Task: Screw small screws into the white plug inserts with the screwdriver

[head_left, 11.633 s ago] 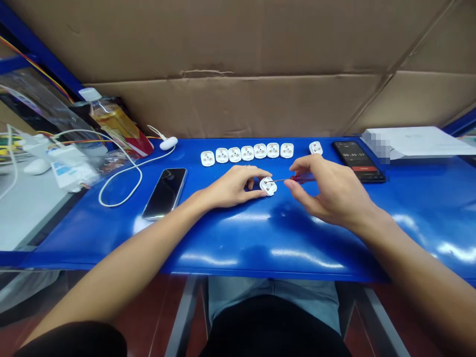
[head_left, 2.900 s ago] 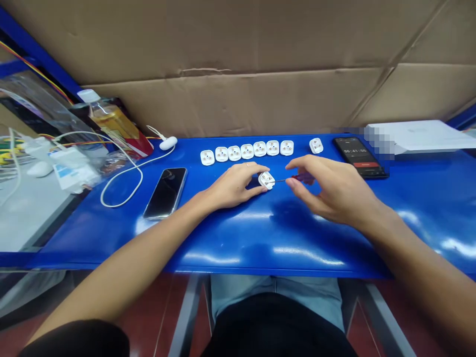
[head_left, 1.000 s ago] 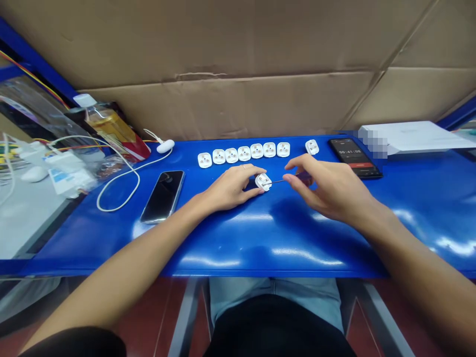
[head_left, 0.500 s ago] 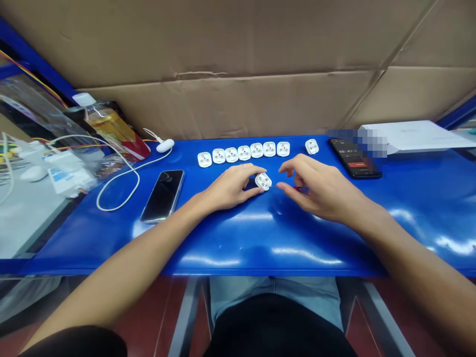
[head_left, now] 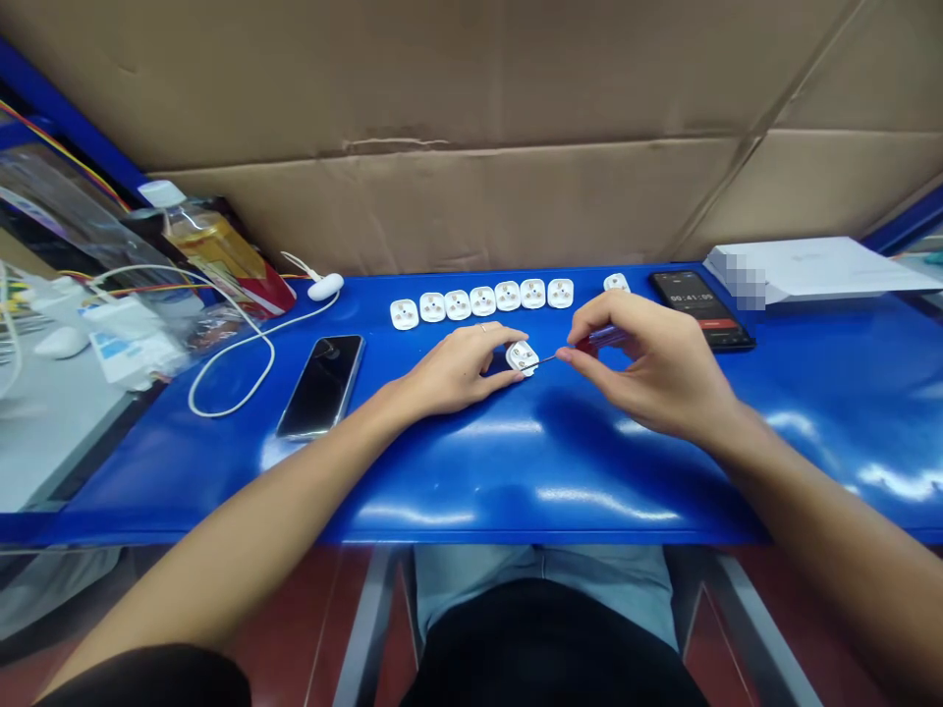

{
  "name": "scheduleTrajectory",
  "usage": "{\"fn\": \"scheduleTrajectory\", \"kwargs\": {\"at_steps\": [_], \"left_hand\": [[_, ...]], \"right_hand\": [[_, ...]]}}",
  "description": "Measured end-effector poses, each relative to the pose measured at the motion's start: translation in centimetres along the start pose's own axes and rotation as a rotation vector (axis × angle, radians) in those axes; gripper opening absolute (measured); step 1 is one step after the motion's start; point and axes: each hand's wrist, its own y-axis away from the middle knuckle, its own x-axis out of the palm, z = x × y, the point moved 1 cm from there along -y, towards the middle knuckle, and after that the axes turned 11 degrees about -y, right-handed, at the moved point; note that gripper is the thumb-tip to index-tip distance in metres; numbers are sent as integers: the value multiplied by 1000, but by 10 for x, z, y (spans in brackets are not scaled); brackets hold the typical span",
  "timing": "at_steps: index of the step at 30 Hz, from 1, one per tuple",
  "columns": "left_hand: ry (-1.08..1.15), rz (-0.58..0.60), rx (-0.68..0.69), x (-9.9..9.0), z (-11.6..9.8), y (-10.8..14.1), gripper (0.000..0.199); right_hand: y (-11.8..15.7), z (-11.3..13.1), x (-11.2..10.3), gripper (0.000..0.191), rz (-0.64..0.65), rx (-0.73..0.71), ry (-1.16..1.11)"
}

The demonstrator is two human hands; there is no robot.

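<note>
My left hand (head_left: 464,365) pinches a small white plastic plug housing (head_left: 523,355) between thumb and fingers, holding it against the blue tabletop. Metal parts show inside its open face. In my right hand (head_left: 640,358) is a screwdriver (head_left: 546,360), gripped between thumb and fingertips. Its thin shaft slants down to the left, and the tip is at the housing's lower edge near my left thumb. Behind my hands stands a row of several similar white housings (head_left: 482,301). Another white housing (head_left: 616,283) lies apart to the right, partly hidden by my right hand.
A dark phone (head_left: 322,386) lies left of my left arm. A second phone (head_left: 699,309) showing a timer is at the back right, beside a white box (head_left: 817,270). A white cable (head_left: 232,407), a drink bottle (head_left: 221,250) and a white adapter (head_left: 137,344) occupy the left.
My right hand has lifted and turned, swinging the screwdriver to a steeper slant, with its tip still at the housing. My left hand and the housing have hardly moved.
</note>
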Motion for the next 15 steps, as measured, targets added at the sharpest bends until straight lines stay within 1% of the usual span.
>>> {"fn": "scheduleTrajectory", "kwargs": {"at_steps": [3, 8, 12, 15], "left_hand": [[0, 9, -2, 0, 1, 0, 42], [9, 22, -15, 1, 1, 0, 44], [4, 16, -9, 1, 0, 0, 44], [7, -5, 10, 1, 1, 0, 43]], "right_hand": [[0, -1, 3, 4, 39, -29, 29], [-1, -4, 5, 10, 105, -71, 100], [-1, -6, 6, 13, 126, -97, 115], [0, -6, 5, 13, 115, -109, 122]]}}
